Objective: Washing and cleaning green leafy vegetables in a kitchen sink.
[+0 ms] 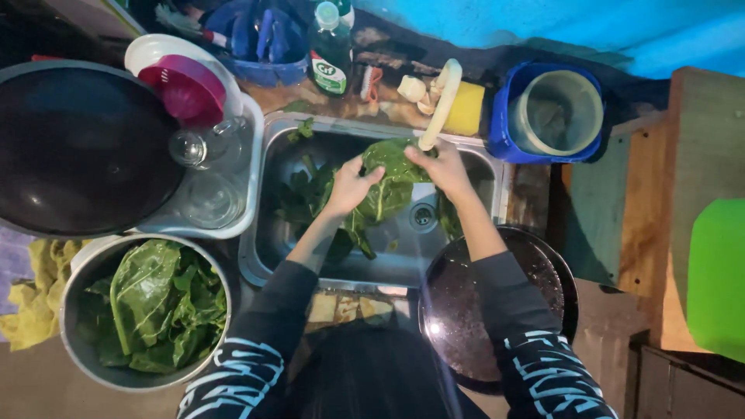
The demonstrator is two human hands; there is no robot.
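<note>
Over a steel sink (268, 240), both my hands hold one large green leaf (392, 182). My left hand (349, 186) grips its left edge, and my right hand (441, 167) grips its upper right side under a pale tap (439, 105). More green leaves (303, 198) lie in the sink basin on the left. A round drain (423, 217) shows below the held leaf.
A metal pot (85, 349) of green leaves stands at lower left. A big dark pan (77, 147) sits upper left beside a drying tray with glasses (198, 147). A dark wet pan (458, 310) lies lower right. Dish soap bottle (330, 50), yellow sponge (466, 109) and blue container (555, 112) line the back.
</note>
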